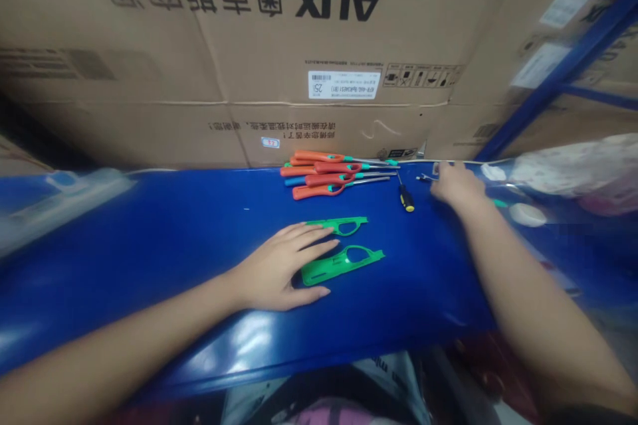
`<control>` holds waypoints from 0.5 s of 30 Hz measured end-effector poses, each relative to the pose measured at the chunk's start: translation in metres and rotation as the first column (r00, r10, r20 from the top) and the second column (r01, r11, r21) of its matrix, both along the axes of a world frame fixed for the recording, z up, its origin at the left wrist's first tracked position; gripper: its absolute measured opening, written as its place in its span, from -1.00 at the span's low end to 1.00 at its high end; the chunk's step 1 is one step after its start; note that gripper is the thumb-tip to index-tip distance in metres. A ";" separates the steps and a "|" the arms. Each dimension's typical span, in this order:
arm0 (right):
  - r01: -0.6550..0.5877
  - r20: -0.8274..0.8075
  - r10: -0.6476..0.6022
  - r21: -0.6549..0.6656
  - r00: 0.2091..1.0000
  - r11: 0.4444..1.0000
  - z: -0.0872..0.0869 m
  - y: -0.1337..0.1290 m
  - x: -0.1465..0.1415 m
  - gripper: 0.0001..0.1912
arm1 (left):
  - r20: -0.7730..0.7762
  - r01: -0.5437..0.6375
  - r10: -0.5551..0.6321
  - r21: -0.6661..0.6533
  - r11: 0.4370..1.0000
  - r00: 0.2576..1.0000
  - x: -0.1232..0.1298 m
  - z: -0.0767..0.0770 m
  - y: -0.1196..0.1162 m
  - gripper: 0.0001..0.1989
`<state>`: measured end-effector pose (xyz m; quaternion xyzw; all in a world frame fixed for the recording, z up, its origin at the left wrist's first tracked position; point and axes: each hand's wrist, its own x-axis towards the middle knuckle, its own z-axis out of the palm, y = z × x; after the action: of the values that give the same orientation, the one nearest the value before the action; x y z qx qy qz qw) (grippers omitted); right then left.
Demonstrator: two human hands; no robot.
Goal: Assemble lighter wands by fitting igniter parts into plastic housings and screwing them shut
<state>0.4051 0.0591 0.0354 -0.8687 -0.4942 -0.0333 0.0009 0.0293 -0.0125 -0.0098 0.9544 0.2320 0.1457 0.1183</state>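
My left hand (pixel 279 269) lies with spread fingers over two green plastic lighter casing halves. Its fingertips touch or hover over the farther half (pixel 351 227), while the nearer half (pixel 326 270) sits between thumb and fingers. Toward the back right, my right hand (pixel 458 184) has its fingers bent down at the blue tabletop (pixel 239 212). Small metallic pieces (pixel 425 177) show beside its fingertips; what those fingers pinch is hidden. A short black-and-yellow screwdriver (pixel 407 199) lies left of that hand. Beyond my left hand is a pile of stick lighters (pixel 319 192), mostly orange-red with metal stems.
A large cardboard box (pixel 279 66) stands upright along the table's back edge. Blue metal shelf bars (pixel 563 66) rise at the right. Plastic bags (pixel 563 169) and a round white item (pixel 528 214) lie beyond my right forearm. Clear plastic wrapping (pixel 64 199) lies at the left.
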 end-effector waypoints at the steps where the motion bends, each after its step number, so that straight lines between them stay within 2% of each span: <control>1: 0.060 0.000 -0.060 -0.022 0.998 0.998 -0.002 0.003 0.009 -0.46 | -0.015 -0.012 0.012 -0.001 1.000 1.000 0.000 -0.001 0.000 -0.29; 3: 0.147 -0.001 -0.147 -0.046 0.989 0.988 -0.006 0.008 0.022 -0.43 | -0.039 -0.033 0.033 0.012 0.999 0.999 0.000 -0.001 0.001 -0.35; 6: 0.184 -0.011 -0.184 -0.041 0.983 0.982 -0.012 0.010 0.030 -0.46 | -0.066 -0.029 0.034 0.066 0.997 0.997 -0.001 0.000 0.002 -0.47; 10: 0.141 -0.037 -0.140 0.011 0.989 0.990 -0.012 0.010 0.033 -0.56 | -0.088 -0.022 0.034 0.141 0.990 0.996 -0.004 0.002 0.004 -0.54; 15: 0.057 -0.020 -0.054 0.177 0.998 0.983 -0.006 0.003 0.034 -0.68 | -0.098 -0.063 0.082 0.188 0.980 0.992 -0.005 0.002 0.005 -0.57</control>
<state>0.4387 0.0626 0.0292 -0.8789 -0.4647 -0.0705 0.0810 0.0242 -0.0078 -0.0080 0.9585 0.2581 0.1204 0.0115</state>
